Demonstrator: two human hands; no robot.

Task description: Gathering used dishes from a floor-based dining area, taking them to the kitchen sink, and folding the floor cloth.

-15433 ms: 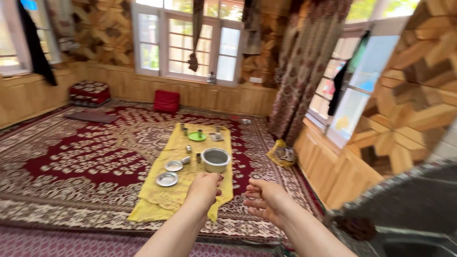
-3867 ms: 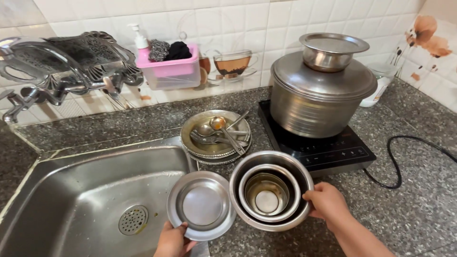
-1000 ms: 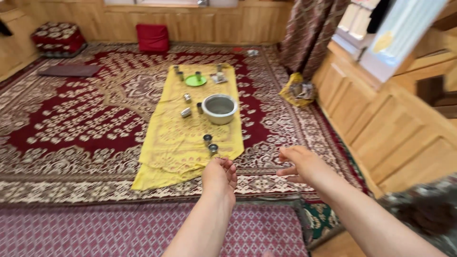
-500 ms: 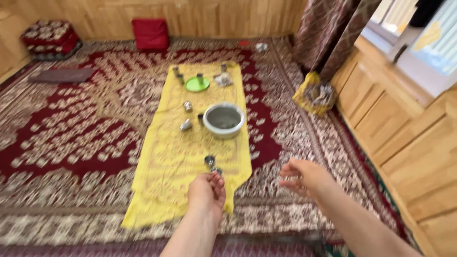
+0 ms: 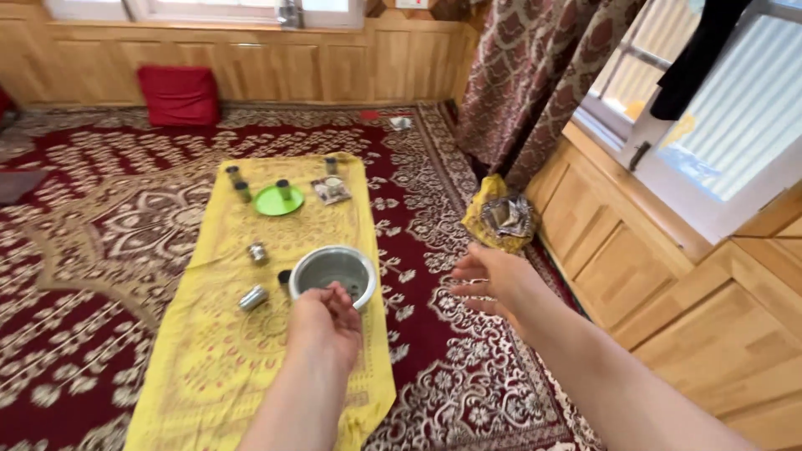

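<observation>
A long yellow cloth [image 5: 209,351] lies on the red patterned carpet. On it stand a large metal pot [image 5: 332,273], several small steel cups [image 5: 253,297], and a green plate [image 5: 278,200] at the far end. My left hand [image 5: 327,321] hovers in front of the pot with fingers loosely curled and nothing visible in it. My right hand [image 5: 491,280] is held out over the carpet to the right of the cloth, fingers apart, holding nothing.
A red cushion [image 5: 180,94] leans on the wooden wall at the back. A yellow bundle [image 5: 501,219] with a foil-like thing on it lies by the patterned curtain [image 5: 535,75]. Wooden panelling [image 5: 668,284] and a window run along the right.
The view has moved forward over the cloth. The pot is now just beyond my left hand, and the two cups near the cloth's front edge are out of sight behind it.
</observation>
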